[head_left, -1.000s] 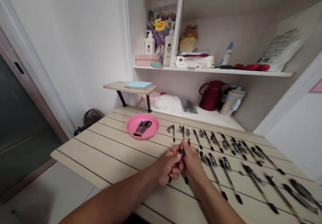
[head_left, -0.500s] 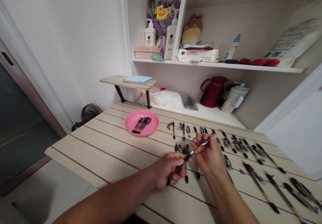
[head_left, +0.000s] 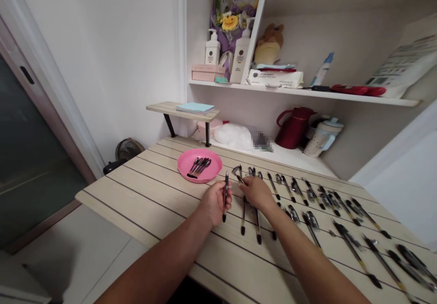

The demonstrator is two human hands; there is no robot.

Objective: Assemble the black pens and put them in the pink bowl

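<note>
My left hand [head_left: 215,204] is closed round a black pen [head_left: 226,194], held nearly upright with its pale pointed tip up and no cap on it. To its right, my right hand [head_left: 256,192] reaches over the table, its fingertips closed on a small dark pen part [head_left: 240,178] beside a clear pen cap [head_left: 236,169] and a standing-out pen end. The exact shape of that part is hidden by the fingers. Below the right hand lie more pens [head_left: 243,217], partly covered by it. Left of both hands stands a pink plate [head_left: 184,173] with several pens [head_left: 200,167] lying in it.
Several rows of pens [head_left: 355,254] and loose caps [head_left: 312,220] cover the right of the slatted table [head_left: 136,195]. Behind stand a small raised shelf [head_left: 160,107] with blue paper, a red jug [head_left: 294,129] and a pale cup [head_left: 322,138].
My hands have come apart. The left hand has turned its pen upright; the right has moved left and away from me to the back row of pens. The view has shifted slightly.
</note>
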